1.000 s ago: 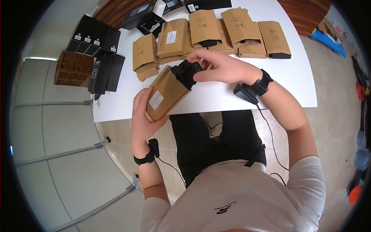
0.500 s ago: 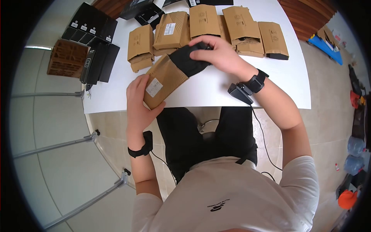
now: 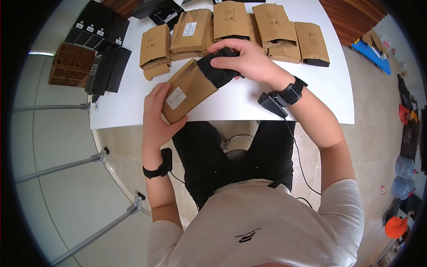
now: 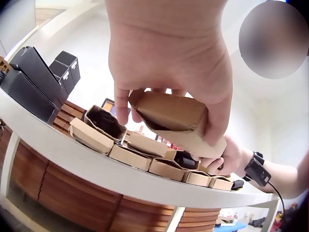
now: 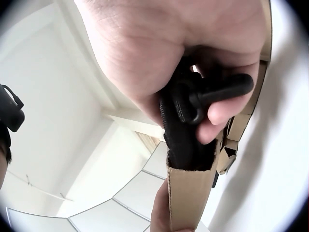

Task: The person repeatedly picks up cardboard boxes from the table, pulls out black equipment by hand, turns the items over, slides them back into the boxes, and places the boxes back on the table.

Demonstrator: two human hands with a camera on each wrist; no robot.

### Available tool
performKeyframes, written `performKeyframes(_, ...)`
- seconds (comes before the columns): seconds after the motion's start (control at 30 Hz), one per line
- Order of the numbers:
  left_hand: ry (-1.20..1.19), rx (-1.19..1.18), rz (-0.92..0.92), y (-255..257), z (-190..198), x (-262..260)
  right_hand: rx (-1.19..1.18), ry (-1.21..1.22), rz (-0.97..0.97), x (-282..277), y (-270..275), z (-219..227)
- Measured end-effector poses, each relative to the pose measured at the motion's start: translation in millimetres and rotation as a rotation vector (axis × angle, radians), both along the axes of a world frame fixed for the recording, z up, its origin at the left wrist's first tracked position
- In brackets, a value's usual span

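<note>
My left hand (image 3: 158,118) grips the lower end of a tilted brown cardboard box (image 3: 189,91) with a white label, held over the table's front edge. In the left wrist view the thumb and fingers straddle the near end of this box (image 4: 169,113), whose flap gapes a little. My right hand (image 3: 251,62) holds a black device (image 3: 218,73) at the box's upper mouth. The right wrist view shows its round knob and short rod (image 5: 227,89) between thumb and curled fingers. The device's lower part sits inside the box mouth (image 5: 193,169).
Several brown cardboard boxes (image 3: 230,20) lie in a row behind my hands on the white table (image 3: 311,98), some with black contents showing. Black boxes (image 3: 102,22) stand on the left. A cabled camera (image 3: 272,104) hangs from my right wrist.
The black device has been turned, from its uneven side facing up to a flatter dark side, and lined up with the box mouth. My left hand keeps its grip on the box.
</note>
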State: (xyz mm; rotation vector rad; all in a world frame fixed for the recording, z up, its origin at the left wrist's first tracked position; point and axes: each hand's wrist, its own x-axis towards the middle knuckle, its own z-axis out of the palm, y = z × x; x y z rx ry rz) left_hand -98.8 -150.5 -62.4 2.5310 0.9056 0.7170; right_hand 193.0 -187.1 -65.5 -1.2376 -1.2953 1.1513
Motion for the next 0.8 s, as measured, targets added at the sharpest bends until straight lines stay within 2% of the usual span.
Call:
performKeyframes(0.2, -0.041, -0.041, 0.112, 7.2, -7.8, -27.4, 0.084, 0.198, -0.139, 17.5, 4.7, 3.0)
performKeyframes(0.33, -0.066, -0.079, 0.155, 6.6, -12.8, -34.2, 0.120, 0.293, -0.139, 22.4, 7.4, 1.2)
performKeyframes(0.47, -0.119, -0.093, 0.143, 6.8, -14.7, -34.1, 0.089, 0.198, -0.159, 18.6, 6.9, 0.9)
performKeyframes(0.6, -0.105, -0.089, 0.096, 4.7, -14.5, -25.5, 0.058, 0.234, -0.147, 10.6, 7.2, -0.8)
performKeyframes(0.73, -0.059, -0.035, 0.035, -1.0, -14.0, -15.7, 0.024, 0.129, -0.062, 10.9, 5.4, -1.4)
performKeyframes(0.8, -0.055, -0.068, 0.011, -3.4, -14.3, -11.4, 0.115, 0.033, 0.035, 9.5, 6.8, -6.1)
